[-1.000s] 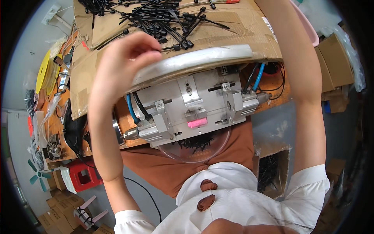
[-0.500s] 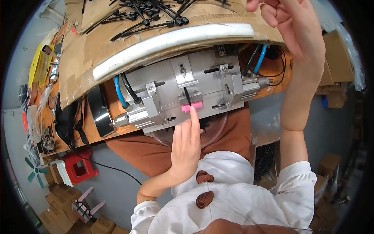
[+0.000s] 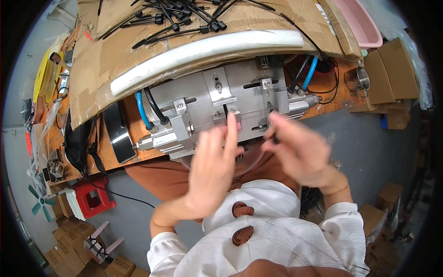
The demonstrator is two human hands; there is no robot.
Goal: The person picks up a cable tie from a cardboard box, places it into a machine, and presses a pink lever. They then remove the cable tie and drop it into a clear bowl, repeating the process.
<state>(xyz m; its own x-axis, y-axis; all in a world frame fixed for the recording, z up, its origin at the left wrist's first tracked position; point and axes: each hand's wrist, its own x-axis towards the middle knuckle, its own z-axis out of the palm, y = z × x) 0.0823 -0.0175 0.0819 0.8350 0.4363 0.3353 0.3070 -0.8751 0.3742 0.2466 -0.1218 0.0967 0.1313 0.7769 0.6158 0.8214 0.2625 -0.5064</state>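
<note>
My left hand (image 3: pixel 210 168) is over the near side of a grey metal fixture (image 3: pixel 161 99). Its index finger stretches toward the middle of the fixture, while the other fingers lie partly bent and blurred. By that fingertip a short black strip (image 3: pixel 225 110) shows below the central clamp (image 3: pixel 217 85). A pink piece (image 3: pixel 239 125) peeks out just right of the finger, mostly covered by it. My right hand (image 3: pixel 302 150), smeared by motion, hovers at the fixture's right front. Its thumb and index finger pinch a small dark thing too blurred to name.
Several black strips with thick heads (image 3: pixel 184 18) lie on a cardboard sheet (image 3: pixel 92 87) behind the fixture, edged by a white foam strip (image 3: pixel 207 53). Left of the fixture lies a dark phone (image 3: pixel 118 134). A metal cup (image 3: pixel 357 79) stands at right; a red stool (image 3: pixel 94 198) is below left.
My right hand has come down from above the cardboard at the far right to the fixture's front right. My left hand has drawn slightly back, its finger lifting off the pink piece.
</note>
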